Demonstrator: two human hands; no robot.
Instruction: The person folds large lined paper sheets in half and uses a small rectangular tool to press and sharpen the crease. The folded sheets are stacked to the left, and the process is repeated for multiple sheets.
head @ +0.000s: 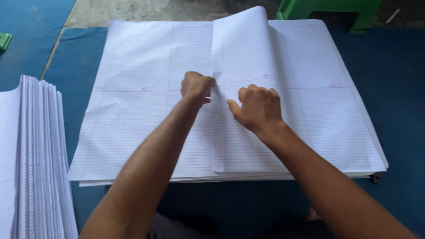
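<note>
Head view, only 1 camera.

Left hand (196,86): closed into a fist, fingers curled tight, knuckles pressing down right at the fold edge of the folded sheet (245,88). It looks pinched on the crease, but I cannot tell whether paper is actually between the fingers.

Right hand (256,106): fingers together and bent, palm down, resting flat on the folded sheet just right of the crease. Thumb sticks out to the left toward the left hand. It holds nothing, just presses.

The 2 hands sit close together, not touching, with the crease line between them.

Folded sheet: large white ruled paper, doubled over from the left so its fold edge runs down the middle of the stack. Top end curls up off the stack near the far edge; near end lies flat.

It lies on the paper stack (133,110), a wide pile of the same ruled sheets with faint pink margin lines, squared up, centred in front of the person. Both forearms reach across the near edge of the stack.

Second pile (40,155): fanned sheets at the left frame edge, well apart from both hands.

Surface: blue mat (398,88) on the floor, no desk. Bare concrete floor (133,9) beyond the mat's far edge. Green plastic stool (327,9) at top right, just past the stack. Small green object (4,40) at the far left edge, too cropped to identify.
</note>
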